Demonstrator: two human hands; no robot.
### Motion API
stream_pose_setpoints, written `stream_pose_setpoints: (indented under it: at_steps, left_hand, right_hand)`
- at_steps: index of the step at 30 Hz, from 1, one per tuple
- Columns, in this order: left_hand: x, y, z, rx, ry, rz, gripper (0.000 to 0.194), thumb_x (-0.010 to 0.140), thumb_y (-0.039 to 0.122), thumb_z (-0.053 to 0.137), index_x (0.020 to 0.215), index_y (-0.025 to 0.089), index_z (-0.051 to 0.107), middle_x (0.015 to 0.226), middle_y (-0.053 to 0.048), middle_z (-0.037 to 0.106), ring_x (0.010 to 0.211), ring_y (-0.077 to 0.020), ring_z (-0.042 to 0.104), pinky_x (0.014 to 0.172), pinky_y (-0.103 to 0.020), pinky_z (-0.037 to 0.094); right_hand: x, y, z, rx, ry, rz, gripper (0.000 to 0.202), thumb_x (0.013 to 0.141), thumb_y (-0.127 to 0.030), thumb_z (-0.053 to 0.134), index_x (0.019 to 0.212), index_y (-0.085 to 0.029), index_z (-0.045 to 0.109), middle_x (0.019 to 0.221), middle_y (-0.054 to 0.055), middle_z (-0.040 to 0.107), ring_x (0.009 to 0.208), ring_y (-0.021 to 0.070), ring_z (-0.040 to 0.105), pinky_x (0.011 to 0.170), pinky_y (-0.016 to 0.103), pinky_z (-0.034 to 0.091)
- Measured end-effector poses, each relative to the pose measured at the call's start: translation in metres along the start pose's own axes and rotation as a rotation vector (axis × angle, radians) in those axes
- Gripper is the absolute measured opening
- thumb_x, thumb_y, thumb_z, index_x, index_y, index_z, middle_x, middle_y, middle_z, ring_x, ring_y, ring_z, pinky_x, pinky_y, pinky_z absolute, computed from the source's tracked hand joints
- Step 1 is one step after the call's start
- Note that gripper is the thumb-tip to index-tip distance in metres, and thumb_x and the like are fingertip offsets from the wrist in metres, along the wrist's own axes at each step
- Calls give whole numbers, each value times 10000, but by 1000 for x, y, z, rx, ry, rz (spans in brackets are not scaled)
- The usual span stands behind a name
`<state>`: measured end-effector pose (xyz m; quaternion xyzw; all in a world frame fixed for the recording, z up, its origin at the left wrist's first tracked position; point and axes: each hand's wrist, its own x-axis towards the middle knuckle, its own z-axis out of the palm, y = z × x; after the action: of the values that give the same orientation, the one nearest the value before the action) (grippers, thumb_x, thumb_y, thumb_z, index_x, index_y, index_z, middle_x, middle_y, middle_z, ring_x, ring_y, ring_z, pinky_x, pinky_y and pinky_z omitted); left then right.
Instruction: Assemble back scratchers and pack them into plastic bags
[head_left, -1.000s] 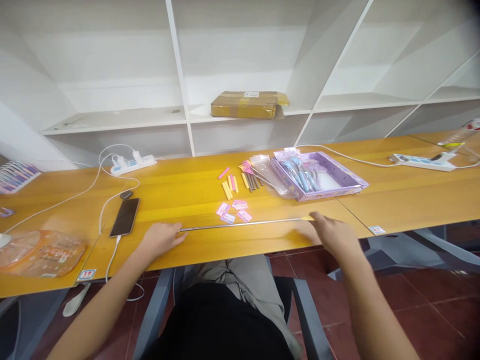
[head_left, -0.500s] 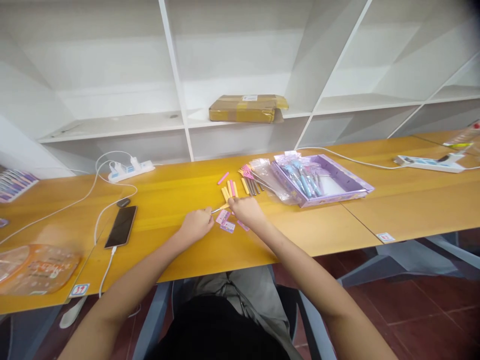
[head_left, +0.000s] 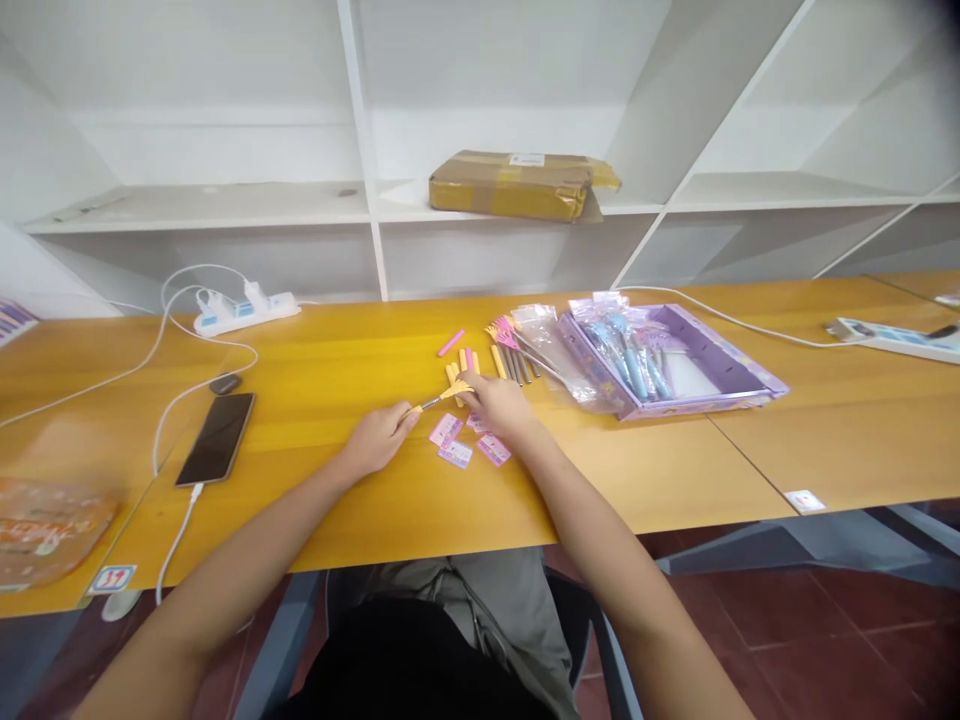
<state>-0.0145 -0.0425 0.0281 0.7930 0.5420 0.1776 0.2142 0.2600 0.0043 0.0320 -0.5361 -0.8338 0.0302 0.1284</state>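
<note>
My left hand (head_left: 381, 437) is closed on the yellow handle end of a thin metal rod (head_left: 430, 404). At the rod's other end is a yellow hand-shaped head (head_left: 455, 389), pinched in my right hand (head_left: 496, 403). Just behind my right hand lie several yellow sticks and one pink stick (head_left: 469, 358). A single pink stick (head_left: 451, 343) rests farther back. Several dark rods with pink and yellow heads (head_left: 508, 334) lie to the right. Small pink and purple cards (head_left: 455, 454) are spread on the table in front of my hands.
A purple tray (head_left: 705, 404) with wrapped blue items stands right, clear plastic bags beside it. At left are a phone (head_left: 217, 438), a power strip (head_left: 247, 314), white cables and an orange-printed bag (head_left: 52, 530). A taped carton (head_left: 510, 187) sits on the shelf.
The rod between my hands has come up more into view, and my left hand sits slightly lower left. The camera view has shifted, and the cards show more fully.
</note>
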Motion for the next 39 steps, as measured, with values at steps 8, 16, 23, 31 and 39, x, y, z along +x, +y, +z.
stream_pose_setpoints:
  at_steps: [8, 16, 23, 31, 39]
  left_hand:
    - [-3, 0, -1, -123, 40, -1, 397, 1127, 544, 362, 945, 245, 551, 852, -21, 674, 793, -219, 639, 750, -339, 435]
    - [-3, -1, 0, -194, 42, 13, 435, 1122, 570, 355, 951, 235, 575, 877, -22, 684, 828, -217, 649, 786, -334, 462]
    - [-1, -5, 0, -217, 62, 23, 459, 1127, 590, 346, 955, 234, 579, 875, -13, 681, 846, -210, 640, 799, -323, 464]
    - [-1, -4, 0, -234, 57, 43, 428, 1127, 572, 370, 945, 236, 564, 875, -11, 666, 841, -211, 640, 800, -334, 448]
    - [0, -5, 1, -260, 79, 34, 416, 1109, 575, 415, 919, 247, 587, 852, -17, 678, 818, -232, 643, 779, -351, 433]
  right_hand:
    - [4, 49, -15, 191, 329, 15, 424, 1165, -384, 357, 1237, -175, 719, 1225, 156, 737, 1138, 270, 668, 1001, 355, 485]
    - [-6, 122, -1, -33, 379, 594, 516, 990, -137, 388, 1389, -89, 711, 1386, 303, 587, 1211, 380, 577, 1004, 523, 488]
    - [-9, 135, 9, -74, 350, 698, 486, 994, -214, 445, 1389, -20, 652, 1286, 332, 655, 1217, 400, 571, 1010, 529, 477]
    - [-6, 128, 3, -151, 294, 737, 442, 1043, -372, 570, 1330, -46, 653, 1349, 311, 673, 1297, 421, 585, 1068, 532, 439]
    - [-9, 135, -1, -58, 381, 697, 329, 1015, -227, 517, 1141, -90, 788, 1202, 262, 727, 1139, 369, 645, 965, 466, 472]
